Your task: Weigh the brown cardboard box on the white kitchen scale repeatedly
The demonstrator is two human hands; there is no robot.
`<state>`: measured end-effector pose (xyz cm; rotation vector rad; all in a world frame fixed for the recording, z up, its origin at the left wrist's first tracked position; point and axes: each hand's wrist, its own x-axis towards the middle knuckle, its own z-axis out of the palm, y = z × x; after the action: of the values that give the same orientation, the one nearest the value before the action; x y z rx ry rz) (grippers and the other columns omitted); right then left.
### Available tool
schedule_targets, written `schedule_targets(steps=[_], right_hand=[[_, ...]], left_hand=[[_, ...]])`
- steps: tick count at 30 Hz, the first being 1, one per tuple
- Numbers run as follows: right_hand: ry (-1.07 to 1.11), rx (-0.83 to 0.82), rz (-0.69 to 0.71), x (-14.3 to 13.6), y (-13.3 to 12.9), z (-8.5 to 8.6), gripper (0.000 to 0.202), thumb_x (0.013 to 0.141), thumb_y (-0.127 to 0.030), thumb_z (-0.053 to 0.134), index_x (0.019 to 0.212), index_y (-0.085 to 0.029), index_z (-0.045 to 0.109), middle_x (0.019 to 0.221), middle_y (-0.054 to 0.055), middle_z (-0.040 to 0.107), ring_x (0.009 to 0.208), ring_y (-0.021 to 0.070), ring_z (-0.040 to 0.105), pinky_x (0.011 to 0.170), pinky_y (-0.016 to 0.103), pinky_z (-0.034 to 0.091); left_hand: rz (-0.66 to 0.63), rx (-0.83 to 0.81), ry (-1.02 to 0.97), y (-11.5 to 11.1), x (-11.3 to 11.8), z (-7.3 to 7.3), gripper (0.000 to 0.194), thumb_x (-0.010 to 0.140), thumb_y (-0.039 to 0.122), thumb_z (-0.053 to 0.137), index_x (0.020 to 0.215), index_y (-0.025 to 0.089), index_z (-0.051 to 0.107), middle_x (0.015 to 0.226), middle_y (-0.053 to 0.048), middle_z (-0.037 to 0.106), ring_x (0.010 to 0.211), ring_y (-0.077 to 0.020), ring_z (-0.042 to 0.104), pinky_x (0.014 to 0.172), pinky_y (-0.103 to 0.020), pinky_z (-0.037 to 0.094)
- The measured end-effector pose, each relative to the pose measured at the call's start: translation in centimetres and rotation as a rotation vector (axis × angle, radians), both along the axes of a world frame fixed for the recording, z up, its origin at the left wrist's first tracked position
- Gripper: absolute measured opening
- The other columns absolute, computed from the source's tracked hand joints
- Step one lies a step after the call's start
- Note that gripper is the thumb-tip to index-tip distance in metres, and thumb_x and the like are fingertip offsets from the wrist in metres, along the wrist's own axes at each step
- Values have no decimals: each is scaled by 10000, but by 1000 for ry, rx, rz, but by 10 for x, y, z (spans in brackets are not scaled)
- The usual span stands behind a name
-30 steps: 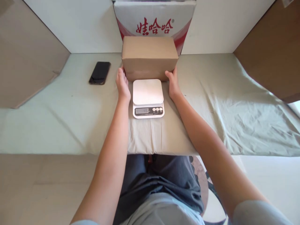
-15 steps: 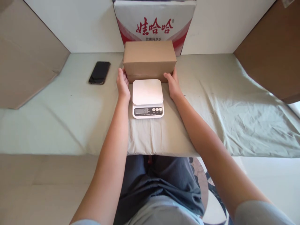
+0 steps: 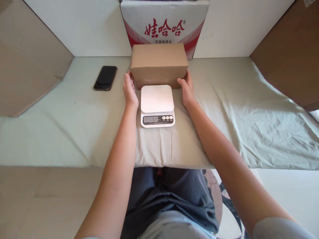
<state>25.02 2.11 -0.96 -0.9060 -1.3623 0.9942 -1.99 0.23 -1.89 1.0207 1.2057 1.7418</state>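
A closed brown cardboard box [image 3: 159, 61] stands on the cloth just behind a white digital kitchen scale [image 3: 157, 99]. My left hand [image 3: 130, 89] is at the box's left side, its fingers partly hidden behind the lower corner. On the opposite side my right hand [image 3: 186, 88] grips the lower right corner, with the thumb on the front face and the other fingers along the side. The box is held between both hands. Nothing lies on the scale's plate, and its display [image 3: 151, 119] shows faint dark digits.
A black smartphone [image 3: 105, 78] lies to the left of the box. Behind the box stands a white and red carton [image 3: 164, 20] with printed characters. Large cardboard panels rise at the left [image 3: 30, 59] and right [image 3: 289, 56]. A pale green cloth [image 3: 62, 132] covers the table.
My right hand has shifted slightly to the right along the box's corner. The box and my left hand stay almost in place. The whole view has moved a little.
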Motion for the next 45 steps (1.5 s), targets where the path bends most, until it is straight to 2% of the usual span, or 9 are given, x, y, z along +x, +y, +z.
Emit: schedule_targets(steps=[5, 9, 14, 19, 24, 28, 33, 37, 45], right_hand=[[-1, -45, -9, -4, -10, 10, 598, 824, -644, 737, 1339, -347, 668, 1627, 1, 691, 1618, 308, 536, 1464, 543, 374], [1, -48, 4, -6, -12, 10, 626, 827, -642, 748, 1372, -343, 668, 1637, -15, 691, 1630, 308, 531, 1476, 543, 353], [-2, -21, 10, -10, -12, 10, 683, 837, -678, 713, 1433, -354, 639, 1638, 4, 675, 1660, 311, 496, 1473, 550, 349], [-57, 19, -4, -14, -21, 37, 746, 870, -760, 649, 1528, -416, 576, 1615, -2, 661, 1716, 299, 409, 1477, 550, 328], [-64, 94, -31, -8, -64, 69, 728, 873, -771, 641, 1521, -449, 559, 1644, -13, 614, 1706, 320, 419, 1470, 559, 336], [-42, 103, 2, -1, -110, 64, 752, 890, -776, 623, 1547, -425, 529, 1670, 19, 589, 1695, 343, 433, 1444, 580, 381], [13, 69, 8, -2, -142, 45, 758, 879, -725, 655, 1555, -417, 507, 1668, 40, 588, 1633, 362, 492, 1409, 608, 433], [43, 40, -12, -5, -149, 39, 703, 882, -674, 661, 1513, -393, 526, 1660, 56, 591, 1630, 364, 490, 1401, 612, 437], [114, -16, 29, -9, -152, 36, 600, 899, -588, 689, 1439, -379, 534, 1615, 56, 616, 1601, 345, 518, 1391, 611, 449]], left_hand=[[-1, -26, -44, -6, 15, 12, 690, 1204, 619, 100, 1461, 208, 591, 1620, -5, 697, 1588, -121, 542, 1416, -346, 362], [-29, -32, 16, -11, 19, 15, 715, 1192, 690, 134, 1384, 183, 601, 1510, -10, 742, 1606, -154, 532, 1378, -354, 390], [6, -21, 89, -16, 17, 22, 781, 1147, 765, 111, 1438, 203, 569, 1604, 5, 685, 1671, -147, 464, 1380, -333, 358], [19, 12, 124, -26, 11, 41, 1048, 1017, 916, 12, 1483, 174, 587, 1632, -82, 664, 1722, -215, 407, 1428, -392, 291], [-30, 160, 156, -73, 11, 68, 914, 1010, 946, 300, 1553, 297, 646, 1651, -32, 664, 1732, -285, 406, 1433, -486, 291], [-46, 173, 136, -129, 17, 81, 959, 839, 1017, 554, 1491, 340, 744, 1687, -82, 642, 1728, -370, 404, 1440, -547, 301], [-9, 111, 163, -166, 23, 67, 1015, 842, 1027, 518, 1537, 315, 720, 1708, -130, 619, 1710, -389, 436, 1423, -561, 328], [-7, 73, 156, -168, 25, 50, 1027, 861, 1024, 474, 1522, 277, 718, 1712, -173, 609, 1697, -400, 455, 1405, -594, 343], [-4, 67, 152, -165, 18, 40, 1008, 868, 1016, 482, 1453, 242, 757, 1676, -175, 644, 1686, -414, 469, 1395, -584, 367]])
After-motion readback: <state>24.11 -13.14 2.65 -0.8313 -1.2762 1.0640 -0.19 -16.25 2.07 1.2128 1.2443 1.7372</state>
